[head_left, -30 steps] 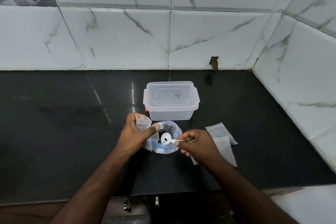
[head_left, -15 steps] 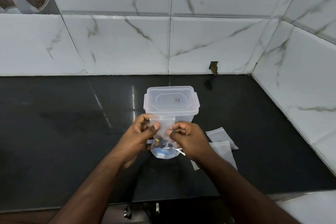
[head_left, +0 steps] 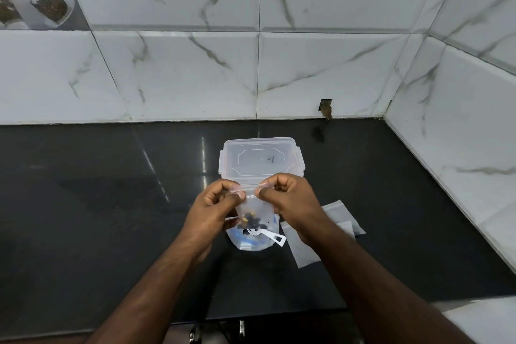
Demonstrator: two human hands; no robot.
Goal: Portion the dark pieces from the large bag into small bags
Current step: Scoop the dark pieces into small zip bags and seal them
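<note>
Small bag: the small bag (head_left: 252, 204) is clear plastic with a zip strip along its top edge, held upright in the air in front of the lidded container (head_left: 261, 158) and above the large bag.
Dark pieces: a small cluster of dark pieces (head_left: 251, 221) sits at the bottom of the small bag, with one yellowish bit among them.
Left hand: the left hand (head_left: 216, 204) pinches the left end of the zip strip between thumb and curled fingers.
Right hand: the right hand (head_left: 287, 198) pinches the right end of the same strip, thumb and forefinger pressed together on it.
Large bag: the large bag (head_left: 252, 240) rests on the black counter (head_left: 97, 204), on the near side of the container, with blue print showing through its clear wall.
Scoop: a white scoop (head_left: 268, 234) lies across the large bag, its handle pointing right.
Spare bags: empty flat bags (head_left: 304, 248) lie on the counter to the right of the large bag.
Hard to see: whether the zip strip is sealed cannot be told; the large bag's contents are mostly hidden behind the small bag and the hands; the mark on the container lid is too small to read.
</note>
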